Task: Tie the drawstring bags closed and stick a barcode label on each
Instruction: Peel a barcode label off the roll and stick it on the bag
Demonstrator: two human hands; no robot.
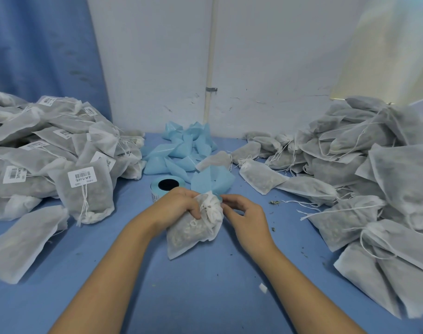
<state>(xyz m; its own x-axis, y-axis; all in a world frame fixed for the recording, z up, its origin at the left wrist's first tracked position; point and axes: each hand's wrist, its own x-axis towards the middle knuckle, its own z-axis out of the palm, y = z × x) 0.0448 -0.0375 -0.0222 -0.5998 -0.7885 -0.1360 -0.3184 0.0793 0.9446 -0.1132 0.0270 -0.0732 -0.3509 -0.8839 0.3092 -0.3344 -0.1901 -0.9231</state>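
The bag [193, 233] lay on the worktop [205, 285], its gathered neck [212, 209] closed in the left hand's [176, 204] curled grip, the right hand [244, 214] pinching the neck's other side — the knot, I judged, needed pulling snug there before labelling.

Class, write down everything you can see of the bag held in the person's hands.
The drawstring bag is thin, translucent white fabric, filled with pale lumpy contents. Its neck is gathered. It lies tilted on the blue table, no label visible; the left hand grips its top, the right hand pinches the neck.
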